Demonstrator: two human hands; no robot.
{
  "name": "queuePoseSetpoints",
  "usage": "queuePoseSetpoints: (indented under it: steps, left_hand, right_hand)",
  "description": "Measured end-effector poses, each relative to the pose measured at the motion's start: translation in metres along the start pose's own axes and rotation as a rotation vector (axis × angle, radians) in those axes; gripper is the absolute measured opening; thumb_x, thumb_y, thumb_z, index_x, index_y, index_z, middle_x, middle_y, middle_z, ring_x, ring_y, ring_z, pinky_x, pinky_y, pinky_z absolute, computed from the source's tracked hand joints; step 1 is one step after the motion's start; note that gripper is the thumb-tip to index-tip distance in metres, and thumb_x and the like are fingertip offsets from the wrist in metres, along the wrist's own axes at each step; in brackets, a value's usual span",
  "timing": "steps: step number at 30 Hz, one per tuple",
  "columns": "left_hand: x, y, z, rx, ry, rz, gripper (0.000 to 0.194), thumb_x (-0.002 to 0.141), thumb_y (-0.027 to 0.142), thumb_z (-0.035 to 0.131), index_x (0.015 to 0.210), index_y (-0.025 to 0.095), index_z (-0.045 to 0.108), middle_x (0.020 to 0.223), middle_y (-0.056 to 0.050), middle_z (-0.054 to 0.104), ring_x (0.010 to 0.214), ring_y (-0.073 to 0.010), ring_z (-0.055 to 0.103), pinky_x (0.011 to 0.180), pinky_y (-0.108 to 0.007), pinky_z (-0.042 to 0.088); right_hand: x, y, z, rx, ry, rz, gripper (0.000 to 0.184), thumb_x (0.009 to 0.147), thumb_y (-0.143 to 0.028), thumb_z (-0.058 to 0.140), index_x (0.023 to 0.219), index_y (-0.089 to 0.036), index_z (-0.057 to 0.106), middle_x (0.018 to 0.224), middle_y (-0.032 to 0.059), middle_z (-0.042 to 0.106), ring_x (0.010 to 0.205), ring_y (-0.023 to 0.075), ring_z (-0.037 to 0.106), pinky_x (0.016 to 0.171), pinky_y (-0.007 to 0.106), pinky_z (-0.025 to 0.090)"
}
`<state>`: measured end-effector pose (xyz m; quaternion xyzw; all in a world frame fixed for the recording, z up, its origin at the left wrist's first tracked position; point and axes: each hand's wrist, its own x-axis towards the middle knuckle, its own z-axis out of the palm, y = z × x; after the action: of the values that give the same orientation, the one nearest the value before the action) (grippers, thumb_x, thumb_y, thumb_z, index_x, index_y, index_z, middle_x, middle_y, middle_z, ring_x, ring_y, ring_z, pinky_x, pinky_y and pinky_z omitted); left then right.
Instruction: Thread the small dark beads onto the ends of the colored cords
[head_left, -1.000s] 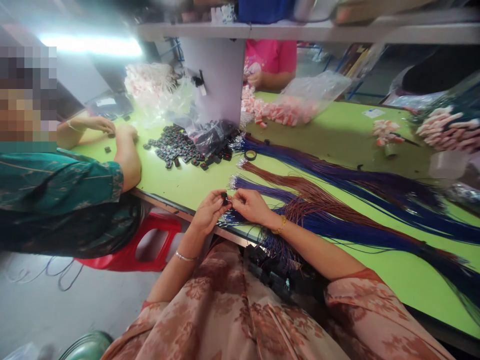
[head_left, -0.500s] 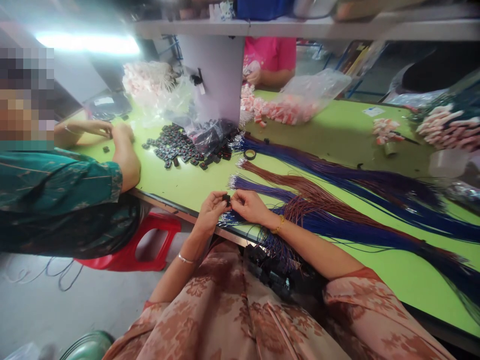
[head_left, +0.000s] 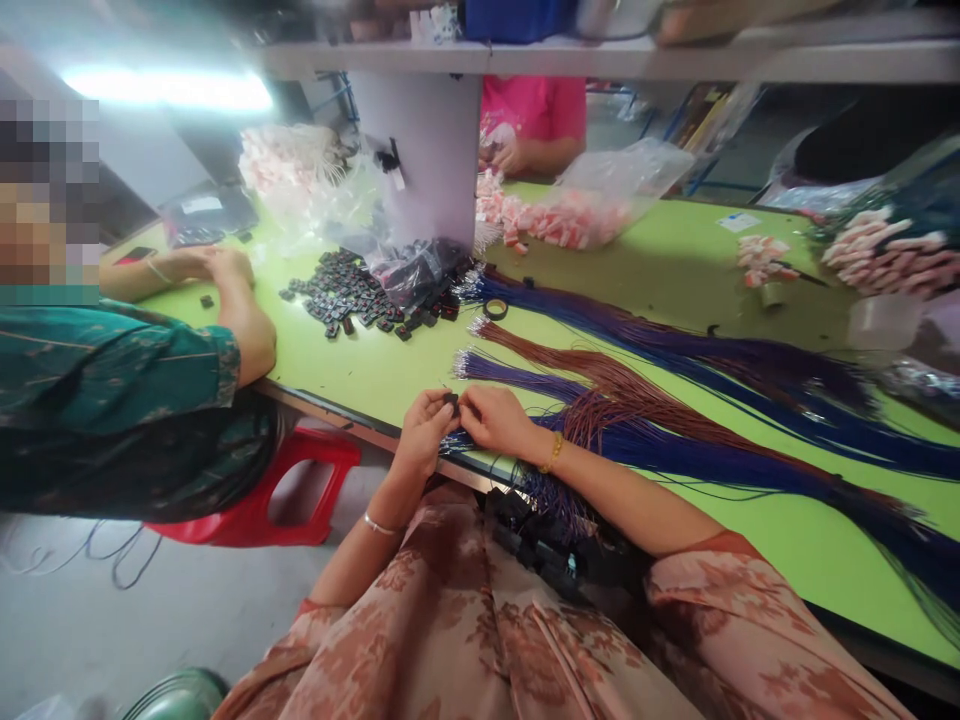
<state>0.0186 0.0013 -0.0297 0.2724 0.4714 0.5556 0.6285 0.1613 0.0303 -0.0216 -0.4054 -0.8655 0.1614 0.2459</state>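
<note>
Black piece [head_left: 451, 399] | at near edge of counter [head_left: 360, 375] | left grip [head_left: 447, 401]: pinching it | right grip [head_left: 463, 403]: fingertips pressed together alongside, contents hidden | white label [head_left: 738, 221]: print too blurred

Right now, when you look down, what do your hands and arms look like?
My left hand has no glove, just a thin silvery bangle on the wrist. My right hand is gloveless too, with a yellow bracelet. My sleeves are pinkish brown with a darker flowery pattern, ending near the elbows.
</note>
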Motion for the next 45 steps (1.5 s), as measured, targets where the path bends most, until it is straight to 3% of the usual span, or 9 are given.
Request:
queuePoseSetpoints:
  steps: [4, 7, 13, 16, 22, 29, 34, 39, 45]
  left_hand:
    - [-0.004, -0.005, -0.001, 0.036, 0.015, 0.008, 0.033, 0.066, 0.020, 0.074, 0.093, 0.015, 0.055, 0.084, -0.001, 0.064, 0.073, -0.0088, 0.062, 0.071, -0.022, 0.050]
    - [-0.005, -0.001, -0.006, 0.032, -0.029, -0.022, 0.032, 0.068, 0.019, 0.072, 0.095, 0.015, 0.054, 0.086, -0.003, 0.065, 0.078, -0.0127, 0.065, 0.078, -0.028, 0.053]
    - [-0.001, 0.007, -0.010, 0.034, -0.087, -0.032, 0.032, 0.070, 0.018, 0.071, 0.096, 0.014, 0.054, 0.085, -0.006, 0.066, 0.080, -0.0162, 0.068, 0.085, -0.036, 0.053]
    - [0.000, 0.007, -0.009, 0.035, -0.093, -0.038, 0.031, 0.071, 0.018, 0.070, 0.097, 0.014, 0.054, 0.086, -0.006, 0.066, 0.081, -0.0163, 0.068, 0.085, -0.035, 0.053]
    - [0.003, 0.006, -0.009, 0.030, -0.096, -0.038, 0.032, 0.070, 0.017, 0.071, 0.098, 0.013, 0.055, 0.085, -0.006, 0.066, 0.079, -0.0162, 0.068, 0.082, -0.033, 0.054]
    - [0.001, 0.008, 0.001, 0.024, -0.129, -0.049, 0.030, 0.071, 0.018, 0.071, 0.096, 0.014, 0.055, 0.086, -0.005, 0.067, 0.081, -0.0158, 0.068, 0.085, -0.035, 0.053]
    - [0.000, 0.010, 0.003, 0.013, -0.111, -0.044, 0.031, 0.070, 0.020, 0.073, 0.095, 0.015, 0.055, 0.085, -0.003, 0.066, 0.081, -0.0150, 0.067, 0.085, -0.033, 0.053]
    - [0.002, 0.007, 0.005, -0.003, -0.115, -0.034, 0.031, 0.070, 0.026, 0.074, 0.092, 0.016, 0.055, 0.082, -0.002, 0.065, 0.080, -0.0145, 0.066, 0.086, -0.034, 0.052]
    - [0.011, 0.001, 0.009, -0.060, -0.102, -0.018, 0.028, 0.071, 0.024, 0.072, 0.092, 0.015, 0.055, 0.083, -0.003, 0.065, 0.081, -0.0151, 0.066, 0.089, -0.038, 0.050]
  right_hand:
    - [-0.002, 0.002, -0.002, -0.049, -0.067, 0.014, 0.015, 0.085, -0.022, 0.046, 0.081, -0.015, 0.059, 0.073, 0.0061, 0.062, 0.063, 0.0151, 0.048, 0.059, 0.027, 0.028]
    - [0.004, 0.019, -0.016, 0.027, -0.099, 0.024, 0.018, 0.088, -0.023, 0.044, 0.083, -0.017, 0.060, 0.080, 0.0045, 0.063, 0.070, 0.0142, 0.052, 0.063, 0.025, 0.032]
    - [0.014, 0.063, -0.033, -0.298, -0.132, 0.232, 0.014, 0.083, -0.025, 0.052, 0.087, -0.017, 0.063, 0.093, 0.0100, 0.061, 0.085, 0.0209, 0.053, 0.068, 0.028, 0.034]
    - [0.014, 0.071, -0.033, -0.279, -0.162, 0.239, 0.014, 0.084, -0.022, 0.049, 0.084, -0.018, 0.062, 0.093, 0.0092, 0.062, 0.083, 0.0196, 0.053, 0.069, 0.028, 0.034]
    - [0.028, 0.079, -0.038, -0.095, 0.000, 0.296, 0.018, 0.083, -0.022, 0.047, 0.092, -0.015, 0.061, 0.083, 0.0057, 0.067, 0.068, 0.0150, 0.054, 0.065, 0.025, 0.035]
    - [0.080, 0.085, -0.022, -0.203, -0.147, 0.440, 0.018, 0.077, -0.022, 0.052, 0.082, -0.014, 0.068, 0.088, 0.0115, 0.070, 0.077, 0.0200, 0.060, 0.068, 0.026, 0.039]
    - [0.088, 0.086, -0.010, -0.249, -0.184, 0.461, 0.020, 0.077, -0.020, 0.051, 0.086, -0.011, 0.066, 0.090, 0.0171, 0.069, 0.076, 0.0226, 0.060, 0.067, 0.028, 0.040]
    - [0.078, 0.094, -0.012, -0.087, -0.017, 0.403, 0.018, 0.078, -0.022, 0.046, 0.084, -0.012, 0.061, 0.080, 0.0100, 0.066, 0.067, 0.0168, 0.054, 0.063, 0.026, 0.037]
    - [0.058, 0.081, -0.028, 0.365, 0.107, 0.301, 0.015, 0.074, -0.027, 0.050, 0.075, -0.014, 0.058, 0.067, -0.0010, 0.057, 0.060, 0.0099, 0.045, 0.058, 0.021, 0.035]
